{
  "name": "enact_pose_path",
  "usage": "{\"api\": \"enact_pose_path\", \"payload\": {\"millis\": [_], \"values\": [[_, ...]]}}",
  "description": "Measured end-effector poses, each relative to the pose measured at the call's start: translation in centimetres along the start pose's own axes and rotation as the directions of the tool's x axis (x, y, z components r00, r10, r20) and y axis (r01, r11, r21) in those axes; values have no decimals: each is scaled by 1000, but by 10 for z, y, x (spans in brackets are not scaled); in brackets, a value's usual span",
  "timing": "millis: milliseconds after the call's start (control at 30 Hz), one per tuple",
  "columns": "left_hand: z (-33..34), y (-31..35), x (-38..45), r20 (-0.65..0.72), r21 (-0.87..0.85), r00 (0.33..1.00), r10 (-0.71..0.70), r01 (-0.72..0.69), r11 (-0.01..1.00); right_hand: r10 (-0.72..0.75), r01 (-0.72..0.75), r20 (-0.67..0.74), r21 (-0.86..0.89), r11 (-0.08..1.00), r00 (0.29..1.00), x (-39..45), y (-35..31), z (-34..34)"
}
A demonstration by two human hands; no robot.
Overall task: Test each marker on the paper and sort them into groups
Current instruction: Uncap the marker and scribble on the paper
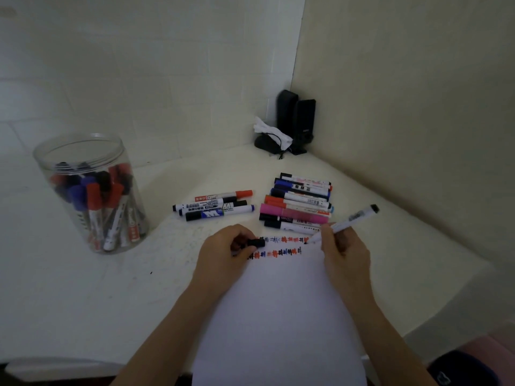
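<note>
My right hand (341, 246) is gripping a marker (345, 222), tip touching the paper (278, 316) at frame centre; my left hand (225, 246) is pinching its black cap (256, 242) on the paper's top-left corner.

One jar (92, 196), one paper (278, 316), roughly fifteen loose markers (295, 210).

Left of the paper (278, 316) lay bare tabletop (97, 288); the jar (92, 193) and two marker piles (214, 206) (299, 203) blocked beyond it.

Clear glossy plastic jar (92, 196), smooth matt white paper (278, 316), plastic markers (295, 204).
</note>
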State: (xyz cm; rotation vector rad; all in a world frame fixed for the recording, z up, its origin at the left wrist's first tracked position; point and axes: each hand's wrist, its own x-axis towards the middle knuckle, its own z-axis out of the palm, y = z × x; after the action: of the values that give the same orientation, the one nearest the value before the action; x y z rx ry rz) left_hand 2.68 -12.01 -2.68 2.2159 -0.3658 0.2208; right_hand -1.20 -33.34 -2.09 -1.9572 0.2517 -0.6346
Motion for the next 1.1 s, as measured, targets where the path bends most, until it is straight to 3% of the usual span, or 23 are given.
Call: {"api": "enact_pose_path", "payload": {"millis": [133, 533, 667, 733, 867, 1100], "values": [[0, -1, 0, 1, 4, 1000, 6, -6, 1000, 47, -46, -13, 89, 995, 999, 1, -1, 0], [-4, 2, -1, -14, -80, 999, -40, 39, 996, 75, -75, 14, 43, 996, 997, 2, -2, -2], [-9, 8, -2, -46, -200, 996, -71, 61, 978, 139, -139, 12, 76, 987, 990, 3, -11, -3], [-15, 10, -4, -63, -306, 994, -94, 70, 949, 134, -139, 59, 92, 986, 989, 0, -24, -2], [-28, 16, -13, -46, -397, 994, -102, 75, 915, 138, -205, 228, 306, 930, 964, -15, -67, 6], [-54, 20, -36, -26, -482, 999, -33, 17, 876, 151, -257, 289, 374, 891, 945, -40, -99, 28]]}}
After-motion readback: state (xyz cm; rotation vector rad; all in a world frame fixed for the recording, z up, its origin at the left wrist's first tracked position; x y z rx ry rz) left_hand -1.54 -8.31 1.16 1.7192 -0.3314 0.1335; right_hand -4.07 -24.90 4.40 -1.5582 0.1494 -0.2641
